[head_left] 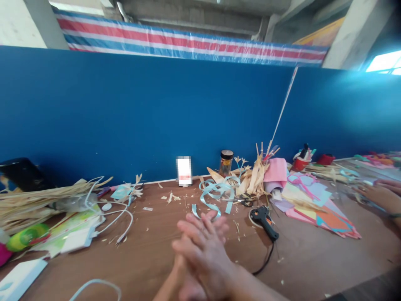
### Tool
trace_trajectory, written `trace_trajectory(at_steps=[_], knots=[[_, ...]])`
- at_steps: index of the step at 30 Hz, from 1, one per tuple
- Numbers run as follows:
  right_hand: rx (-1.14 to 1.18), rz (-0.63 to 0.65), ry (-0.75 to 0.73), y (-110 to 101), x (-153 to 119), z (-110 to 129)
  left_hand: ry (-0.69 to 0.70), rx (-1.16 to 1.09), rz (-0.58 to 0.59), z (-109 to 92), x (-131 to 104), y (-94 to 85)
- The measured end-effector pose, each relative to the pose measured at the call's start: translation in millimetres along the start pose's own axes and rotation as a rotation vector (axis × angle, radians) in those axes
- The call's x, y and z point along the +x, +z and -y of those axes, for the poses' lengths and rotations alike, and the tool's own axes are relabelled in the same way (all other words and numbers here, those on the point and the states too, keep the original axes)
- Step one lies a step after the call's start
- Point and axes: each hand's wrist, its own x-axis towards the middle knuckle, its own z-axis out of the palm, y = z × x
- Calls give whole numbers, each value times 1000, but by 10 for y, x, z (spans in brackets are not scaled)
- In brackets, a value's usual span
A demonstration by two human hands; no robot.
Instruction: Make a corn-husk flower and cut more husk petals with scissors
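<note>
My two hands meet palm against palm above the front middle of the brown table. My right hand [210,256] lies over the other one, its fingers stretched out and slightly apart, with nothing held. Beneath it, my left hand [183,269] is largely covered; some straight fingertips stick out past the right hand, and no held thing shows. Just beyond the fingertips curls a light blue ribbon [210,200]. A black glue gun [265,223] with a cord rests to the right of my hands, and dark-handled scissors [247,201] lie behind it.
Dried husks [255,179], a black-lidded jar [226,163] and coloured paper sheets [335,221] stand or lie to the right. White cables [120,211], straw bundles [56,194] and a white power strip [23,278] occupy the left. Another person's hand [374,196] is at far right.
</note>
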Motion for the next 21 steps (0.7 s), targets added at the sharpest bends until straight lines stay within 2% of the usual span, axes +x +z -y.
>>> trace_trajectory(at_steps=[1,2,4,5,6,7,8,9,10,11,13,15,17,18,21], knots=[[-47,188,-65,-8,4,-126,-15,-62,63,-116,-13,-4],[-97,256,-56,-15,11,-264,-28,-118,121,-236,-23,-20],[-147,13,242,-18,24,-504,-39,-180,196,-431,-33,-62],[-91,-129,433,-2,23,-573,-40,-251,192,-477,-32,-76],[35,-206,618,27,14,-594,-5,-231,172,-476,-29,-79],[227,-232,772,69,-1,-566,45,-166,146,-428,-22,-71],[439,-205,877,115,-19,-500,103,-76,117,-336,-14,-53],[641,-127,901,154,-33,-413,166,40,111,-211,-3,-33],[798,-103,870,174,-37,-325,217,163,137,-66,9,-14],[934,-23,848,165,-25,-259,252,280,179,83,21,-2],[987,109,822,44,58,-254,271,492,232,348,36,-12],[700,47,762,-189,215,-447,231,687,208,516,28,-63],[44,-28,686,-450,413,-780,157,751,156,585,-10,-127],[-351,28,665,-561,514,-965,133,755,155,593,-38,-155],[-620,81,711,-731,775,-1460,135,744,199,592,-130,-203]])
